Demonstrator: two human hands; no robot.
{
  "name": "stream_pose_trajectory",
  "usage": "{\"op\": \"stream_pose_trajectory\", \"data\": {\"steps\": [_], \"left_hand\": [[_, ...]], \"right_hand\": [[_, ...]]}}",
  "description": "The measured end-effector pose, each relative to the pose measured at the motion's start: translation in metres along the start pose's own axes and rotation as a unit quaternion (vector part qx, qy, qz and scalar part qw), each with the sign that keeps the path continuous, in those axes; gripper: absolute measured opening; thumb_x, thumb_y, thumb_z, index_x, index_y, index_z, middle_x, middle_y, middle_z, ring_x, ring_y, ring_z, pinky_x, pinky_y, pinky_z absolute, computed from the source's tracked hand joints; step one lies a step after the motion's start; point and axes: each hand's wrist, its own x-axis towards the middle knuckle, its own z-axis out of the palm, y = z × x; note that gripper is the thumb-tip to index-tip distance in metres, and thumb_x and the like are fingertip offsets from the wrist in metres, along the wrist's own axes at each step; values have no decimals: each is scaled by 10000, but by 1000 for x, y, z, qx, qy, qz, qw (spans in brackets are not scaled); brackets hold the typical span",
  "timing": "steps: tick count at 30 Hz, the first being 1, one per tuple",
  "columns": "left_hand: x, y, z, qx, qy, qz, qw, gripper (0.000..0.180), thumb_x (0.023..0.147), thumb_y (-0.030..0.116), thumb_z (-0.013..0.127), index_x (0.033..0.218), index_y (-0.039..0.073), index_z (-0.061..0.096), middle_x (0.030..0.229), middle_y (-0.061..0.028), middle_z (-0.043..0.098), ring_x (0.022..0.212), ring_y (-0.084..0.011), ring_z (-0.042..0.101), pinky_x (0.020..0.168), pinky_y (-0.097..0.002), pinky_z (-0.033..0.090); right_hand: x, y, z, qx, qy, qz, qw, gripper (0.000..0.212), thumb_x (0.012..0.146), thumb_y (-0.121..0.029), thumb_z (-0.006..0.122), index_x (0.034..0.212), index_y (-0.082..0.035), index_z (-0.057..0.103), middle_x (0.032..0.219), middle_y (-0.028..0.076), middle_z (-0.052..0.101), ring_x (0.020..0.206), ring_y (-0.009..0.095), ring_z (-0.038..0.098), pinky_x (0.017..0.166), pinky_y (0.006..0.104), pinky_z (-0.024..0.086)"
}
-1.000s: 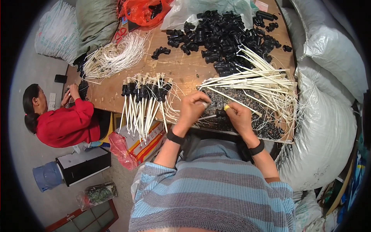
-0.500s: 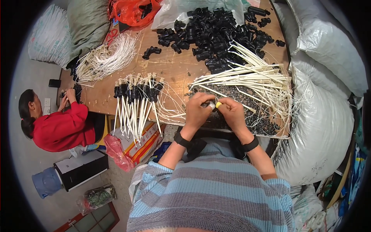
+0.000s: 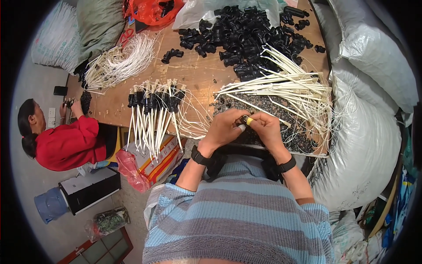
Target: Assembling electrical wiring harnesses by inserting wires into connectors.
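Note:
My left hand (image 3: 223, 128) and my right hand (image 3: 267, 128) meet over the near edge of the table, thumbs and forefingers pinched close together. Something small and dark shows between the fingertips; its kind is too small to make out. A white wrap covers my left thumb tip, and a yellow band circles a finger of my right hand. Under and around both hands spreads a layer of tiny dark pieces (image 3: 281, 141). Just beyond lies a pile of cream-white rods with thin wires (image 3: 281, 86). To the left, more white rods with black sockets (image 3: 151, 103) hang over the table edge.
Black plastic sockets (image 3: 246, 35) are heaped at the back of the wooden table (image 3: 193, 75). A bundle of white wires (image 3: 127, 61) lies far left, near a red bag (image 3: 156, 15). Large white sacks (image 3: 360, 145) crowd the right. A person in red (image 3: 70, 143) works at the left end.
My hands have shifted slightly, with the left one turned further inward and its fingers curled closer to the right. A dark bit now shows between the fingertips.

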Motion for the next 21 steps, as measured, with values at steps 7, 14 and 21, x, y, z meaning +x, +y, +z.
{"op": "stream_pose_trajectory", "data": {"steps": [7,14,21], "left_hand": [[-1,-8,6,-42,36,-18,998,276,715,-18,653,981,44,687,865,-73,672,771,-197,635,681,-283,481],[-1,-2,6,148,113,-16,982,169,671,-5,660,825,50,702,795,-111,665,753,-291,629,667,-344,492],[-4,18,-1,8,-8,-4,1000,317,710,-2,648,1019,65,671,926,-120,675,842,-310,646,730,-349,509]], "right_hand": [[-2,-1,-3,-36,3,-9,999,24,847,-18,682,871,-17,687,638,-91,533,568,-10,419,501,171,312],[-4,-4,-3,-24,-29,-29,999,91,836,-1,675,923,-22,688,671,-68,550,570,-6,416,509,168,310],[-1,-5,-17,296,-58,99,948,149,857,-32,663,1001,6,651,702,-51,591,506,-7,374,462,158,269]]}}
